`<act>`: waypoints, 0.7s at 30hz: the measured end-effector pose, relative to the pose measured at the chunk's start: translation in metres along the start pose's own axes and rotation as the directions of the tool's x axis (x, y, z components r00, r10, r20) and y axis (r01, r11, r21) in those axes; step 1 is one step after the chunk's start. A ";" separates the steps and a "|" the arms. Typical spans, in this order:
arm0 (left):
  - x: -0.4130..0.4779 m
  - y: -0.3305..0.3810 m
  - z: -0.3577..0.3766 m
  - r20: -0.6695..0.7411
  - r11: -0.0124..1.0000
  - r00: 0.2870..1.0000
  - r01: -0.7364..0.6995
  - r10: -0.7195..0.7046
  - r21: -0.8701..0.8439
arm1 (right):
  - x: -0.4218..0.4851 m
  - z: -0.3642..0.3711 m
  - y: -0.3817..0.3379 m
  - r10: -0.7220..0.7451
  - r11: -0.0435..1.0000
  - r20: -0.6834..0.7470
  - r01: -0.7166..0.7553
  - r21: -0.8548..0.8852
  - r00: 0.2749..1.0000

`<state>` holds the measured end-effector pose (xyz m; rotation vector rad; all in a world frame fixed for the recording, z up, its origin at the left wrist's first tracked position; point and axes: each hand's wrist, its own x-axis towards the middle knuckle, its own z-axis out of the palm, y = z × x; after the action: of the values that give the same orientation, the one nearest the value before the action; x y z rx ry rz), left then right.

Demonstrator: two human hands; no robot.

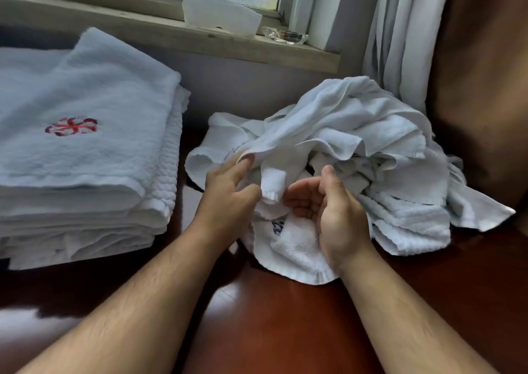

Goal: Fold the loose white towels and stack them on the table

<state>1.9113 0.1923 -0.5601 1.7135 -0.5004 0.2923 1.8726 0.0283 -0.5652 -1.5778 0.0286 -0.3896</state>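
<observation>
The heap of loose towels [357, 145] blocks the way ahead and to the right of both sets of fingers. Its folds drape over the left fingers [243, 163], and a rolled towel corner [273, 185] hangs between them and the right fingers [298, 202]. Left of the left fingers, a narrow strip of bare desk [185, 199] opens before the folded stack [85, 150] rises. Nearer the person, the desk lies open. Beyond the heap stand the window sill [171, 34] and curtain [400, 44]; brown upholstery [485, 87] walls the far right.
</observation>
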 end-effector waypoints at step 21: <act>-0.046 0.050 -0.041 0.613 0.992 0.782 0.114 -0.118 0.046 | 0.012 -0.027 -0.032 0.183 0.924 -0.144 -0.120 0.363 0.973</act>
<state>1.8508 0.2325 -0.5297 1.8217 -0.8637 -0.3816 1.8695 0.0009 -0.5312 -1.1740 0.2061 -0.3862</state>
